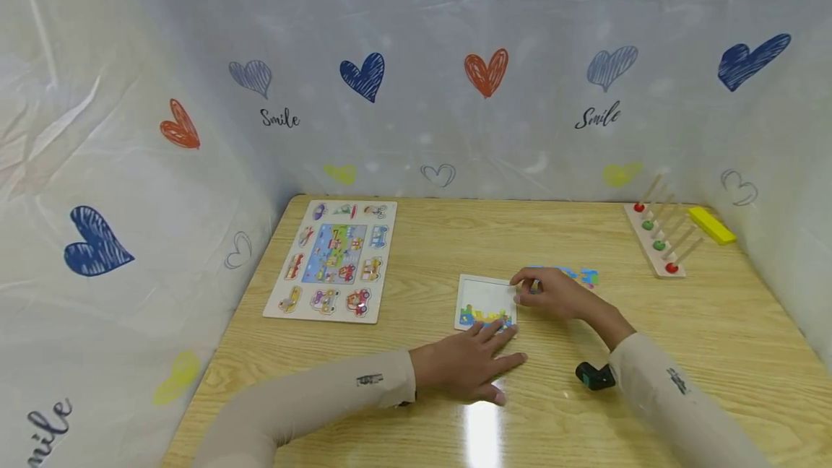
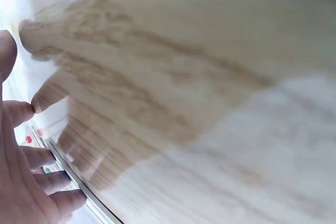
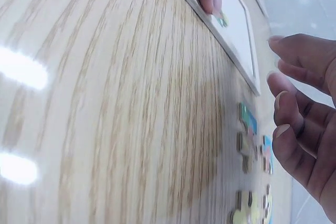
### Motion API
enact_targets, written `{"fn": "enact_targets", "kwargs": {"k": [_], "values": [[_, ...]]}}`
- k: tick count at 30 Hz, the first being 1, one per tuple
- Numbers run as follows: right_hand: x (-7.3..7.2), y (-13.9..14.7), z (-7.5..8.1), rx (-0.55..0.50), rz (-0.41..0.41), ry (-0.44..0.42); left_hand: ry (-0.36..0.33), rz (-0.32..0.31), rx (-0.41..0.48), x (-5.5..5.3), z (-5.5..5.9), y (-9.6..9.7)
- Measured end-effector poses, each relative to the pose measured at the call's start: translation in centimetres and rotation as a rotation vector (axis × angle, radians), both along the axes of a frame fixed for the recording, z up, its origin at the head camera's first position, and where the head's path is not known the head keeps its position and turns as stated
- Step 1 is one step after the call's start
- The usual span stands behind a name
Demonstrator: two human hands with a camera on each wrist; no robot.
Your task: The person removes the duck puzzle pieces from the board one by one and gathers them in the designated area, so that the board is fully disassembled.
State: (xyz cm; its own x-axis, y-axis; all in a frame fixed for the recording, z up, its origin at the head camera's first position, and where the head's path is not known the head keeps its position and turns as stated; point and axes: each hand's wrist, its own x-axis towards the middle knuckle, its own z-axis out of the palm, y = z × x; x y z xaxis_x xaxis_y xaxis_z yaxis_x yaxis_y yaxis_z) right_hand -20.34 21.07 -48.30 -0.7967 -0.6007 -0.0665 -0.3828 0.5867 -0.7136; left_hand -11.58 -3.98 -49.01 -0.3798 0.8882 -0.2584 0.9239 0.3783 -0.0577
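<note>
A small square puzzle tray (image 1: 484, 287) lies on the table, its white base bare at the top. Joined blue and yellow puzzle pieces (image 1: 484, 317) fill its lower side. My left hand (image 1: 464, 361) is spread flat, fingertips resting on the tray's near edge and the pieces there. Beside the tray's far right corner hovers my right hand (image 1: 555, 291), fingers loosely bent. In the right wrist view, nothing shows between the right fingers (image 3: 286, 108). Loose puzzle pieces (image 1: 588, 276) lie just beyond the right hand, partly hidden by it.
A vehicle peg puzzle board (image 1: 385, 251) lies at the left. At the back right stand a wooden peg rack (image 1: 656, 240) with red and green beads and a yellow block (image 1: 711, 225). A black object (image 1: 594, 376) sits by the right cuff. A printed curtain (image 1: 416, 136) borders the table.
</note>
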Motion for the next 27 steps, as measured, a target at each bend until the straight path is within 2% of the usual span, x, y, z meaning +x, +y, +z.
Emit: {"fn": "enact_targets", "kwargs": {"k": [10, 19, 27], "values": [[-1.4, -3.0, -0.2, 0.013, 0.104, -0.018, -0.016, 0.011, -0.025, 0.1, 0.2, 0.2], [-2.0, -5.6, -0.3, -0.025, 0.231, -0.132, 0.018, 0.008, -0.023, 0.2, -0.1, 0.1], [-2.4, -6.5, -0.2, 0.028, 0.292, -0.114, 0.011, 0.017, -0.017, 0.4, 0.3, -0.2]]}}
